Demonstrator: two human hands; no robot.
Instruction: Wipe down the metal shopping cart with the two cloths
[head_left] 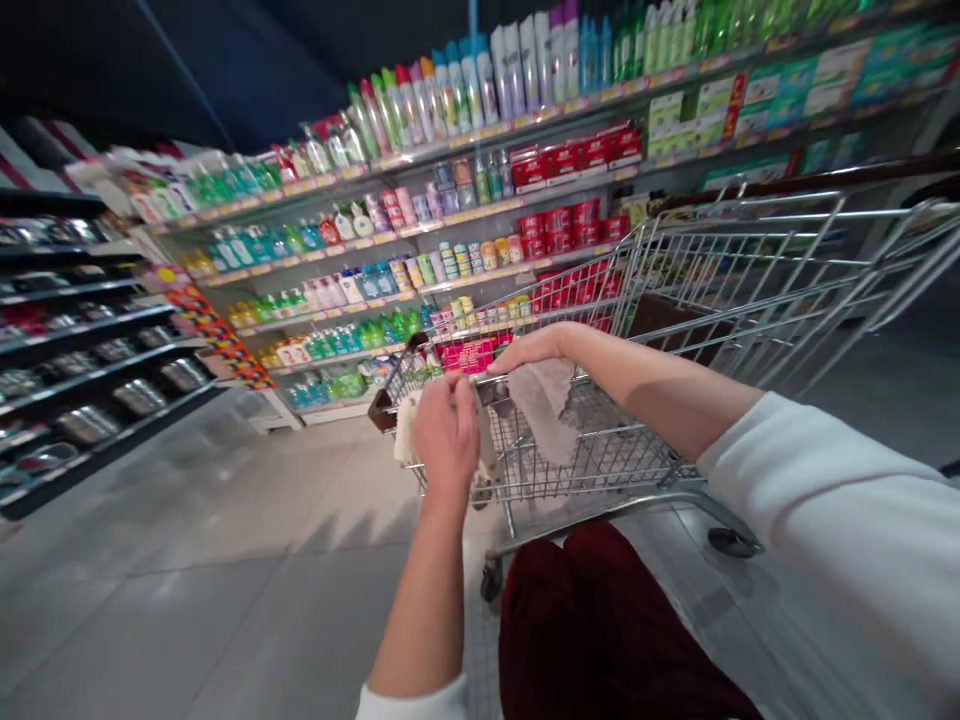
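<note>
Along the near rim of a metal shopping cart (615, 440), both my hands are close together. My left hand (448, 425) is closed, with its fingers curled over a cream cloth (406, 432) that hangs against the basket's left end. To its right, my right hand (536, 345) bends over the rim with its fingers pressed together, pointing left. A grey cloth (546, 410) droops from beneath its palm down the outside of the wire. The tips of my right fingers are partly hidden. Inside the basket, behind my hands, lies a bright pink item (469, 357).
Shelves (420, 235) of bottles, jars and spray cans run behind the cart. Metal pots (86, 425) fill a rack at left. Another cart part (750, 265) extends right. A caster (491, 580) stands close to my knees (577, 600) on the tiled floor (225, 590).
</note>
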